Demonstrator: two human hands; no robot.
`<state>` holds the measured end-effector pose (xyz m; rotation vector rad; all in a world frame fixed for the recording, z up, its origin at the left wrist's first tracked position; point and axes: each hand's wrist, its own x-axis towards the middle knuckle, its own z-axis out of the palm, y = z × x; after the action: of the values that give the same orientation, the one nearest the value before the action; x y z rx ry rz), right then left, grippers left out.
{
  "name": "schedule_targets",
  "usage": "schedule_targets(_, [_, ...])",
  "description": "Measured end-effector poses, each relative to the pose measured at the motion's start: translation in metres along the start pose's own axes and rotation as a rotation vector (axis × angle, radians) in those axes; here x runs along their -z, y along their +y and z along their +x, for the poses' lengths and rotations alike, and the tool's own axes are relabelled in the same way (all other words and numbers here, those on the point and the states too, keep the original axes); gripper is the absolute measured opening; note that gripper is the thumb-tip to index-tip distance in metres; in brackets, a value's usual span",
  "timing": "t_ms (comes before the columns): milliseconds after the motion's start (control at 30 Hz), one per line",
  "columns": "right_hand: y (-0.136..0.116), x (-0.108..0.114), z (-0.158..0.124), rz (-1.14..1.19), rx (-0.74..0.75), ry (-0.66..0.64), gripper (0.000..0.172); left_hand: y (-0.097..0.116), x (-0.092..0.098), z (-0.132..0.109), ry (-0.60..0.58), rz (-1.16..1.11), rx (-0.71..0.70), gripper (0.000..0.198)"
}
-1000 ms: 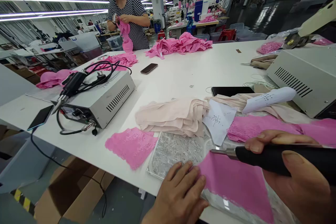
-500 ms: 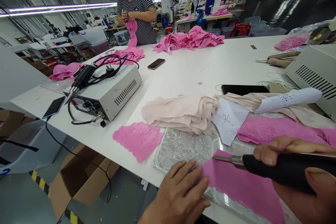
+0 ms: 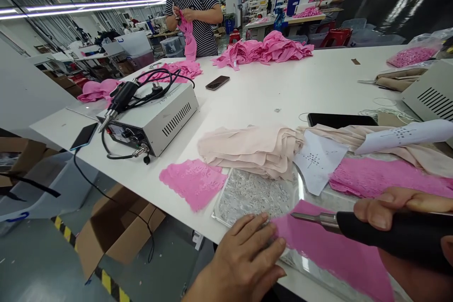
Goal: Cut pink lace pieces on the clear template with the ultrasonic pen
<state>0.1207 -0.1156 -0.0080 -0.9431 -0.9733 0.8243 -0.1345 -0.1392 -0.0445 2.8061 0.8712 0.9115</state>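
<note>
A piece of pink fabric point(image 3: 339, 257) lies on a clear plate point(image 3: 255, 196) with a mottled grey look, near the table's front edge. My left hand point(image 3: 244, 257) rests at the fabric's left end, fingers stretched out and fingertips touching its edge. In my right hand point(image 3: 392, 207) is a black handpiece point(image 3: 368, 233) with a thin metal tip, held nearly level. Its tip points left over the upper left part of the fabric; whether it touches cannot be made out. Behind it lies a folded stack of pink lace point(image 3: 375, 174). A single pink lace piece point(image 3: 193, 181) lies farther left.
Beige fabric layers point(image 3: 247, 148) and a white dotted paper pattern point(image 3: 318, 160) lie behind the plate. At left stands a grey control box point(image 3: 159, 122) with another corded handpiece on top. A phone point(image 3: 217, 82) lies mid-table. Across the table, a person point(image 3: 194, 14) handles pink fabric.
The whole view has shifted slightly, so things appear a little farther right. Both hands keep nearly the same places on the fabric and the handpiece; its tip now tilts slightly differently.
</note>
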Motion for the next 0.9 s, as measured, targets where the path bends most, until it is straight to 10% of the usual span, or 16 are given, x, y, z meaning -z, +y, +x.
schedule_targets(900, [-0.014, -0.027, 0.001, 0.097, 0.014, -0.096, 0.023, -0.001, 0.006, -0.002, -0.002, 0.011, -0.002, 0.032])
